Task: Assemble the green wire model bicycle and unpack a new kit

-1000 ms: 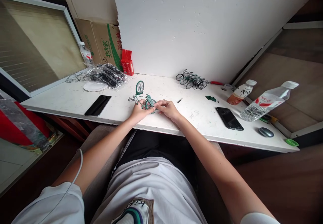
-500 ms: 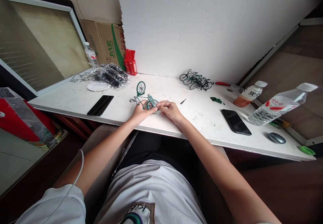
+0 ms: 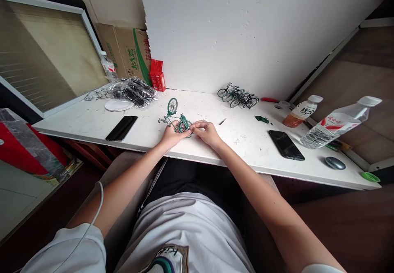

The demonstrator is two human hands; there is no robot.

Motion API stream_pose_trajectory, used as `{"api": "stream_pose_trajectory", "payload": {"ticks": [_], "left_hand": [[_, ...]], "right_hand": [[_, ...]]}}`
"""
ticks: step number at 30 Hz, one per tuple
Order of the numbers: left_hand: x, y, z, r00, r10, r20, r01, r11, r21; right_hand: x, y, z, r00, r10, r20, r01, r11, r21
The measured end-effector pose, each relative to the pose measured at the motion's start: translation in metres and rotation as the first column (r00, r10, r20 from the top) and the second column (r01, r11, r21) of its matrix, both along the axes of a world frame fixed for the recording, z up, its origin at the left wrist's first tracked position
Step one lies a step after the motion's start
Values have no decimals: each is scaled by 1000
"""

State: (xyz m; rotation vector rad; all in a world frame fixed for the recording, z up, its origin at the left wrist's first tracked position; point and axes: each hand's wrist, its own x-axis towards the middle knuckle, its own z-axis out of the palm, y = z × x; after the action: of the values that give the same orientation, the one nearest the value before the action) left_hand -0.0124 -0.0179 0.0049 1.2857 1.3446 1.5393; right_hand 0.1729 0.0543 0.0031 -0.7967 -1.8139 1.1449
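A small green model bicycle (image 3: 184,122) is held up just over the front part of the white table, its front wheel turned up and to the left. My left hand (image 3: 172,135) grips its underside, the thumb lying along the rear wheel. At the right side of that wheel, the thumb and fingers of my right hand (image 3: 207,133) are pinched together. Whether a tiny part sits between those fingertips is hidden. A thin dark pin-like piece (image 3: 222,121) lies on the table to the right of my hands.
Several finished-looking model bicycles (image 3: 238,95) stand at the back. Bagged black parts (image 3: 135,91) and a black phone (image 3: 122,127) lie left. On the right are green pieces (image 3: 261,119), another phone (image 3: 286,145), a brown drink bottle (image 3: 303,112), a water bottle (image 3: 340,123) and a mouse (image 3: 335,163).
The camera view has shifted slightly. Both hands keep nearly the same hold at the bicycle's rear wheel, and the bicycle has tilted only a little.
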Motion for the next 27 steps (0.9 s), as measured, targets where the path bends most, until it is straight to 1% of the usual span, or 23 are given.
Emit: {"api": "stream_pose_trajectory", "payload": {"ticks": [7,18,21,27], "left_hand": [[1,-2,2,999,-15,31,15,1000,-25],[0,-1,-1,998,-24,59,25,999,-24],[0,-2,0,999,-20,39,21,999,-25],[1,-4,4,999,26,-38,-26,1000,-2]], "right_hand": [[1,-1,3,1000,-4,-5,4,1000,-5],[1,-1,4,1000,13,-14,-13,1000,-8],[1,-1,4,1000,9,-9,-9,1000,-17],[2,-2,4,1000,23,4,-23,1000,-14]]}}
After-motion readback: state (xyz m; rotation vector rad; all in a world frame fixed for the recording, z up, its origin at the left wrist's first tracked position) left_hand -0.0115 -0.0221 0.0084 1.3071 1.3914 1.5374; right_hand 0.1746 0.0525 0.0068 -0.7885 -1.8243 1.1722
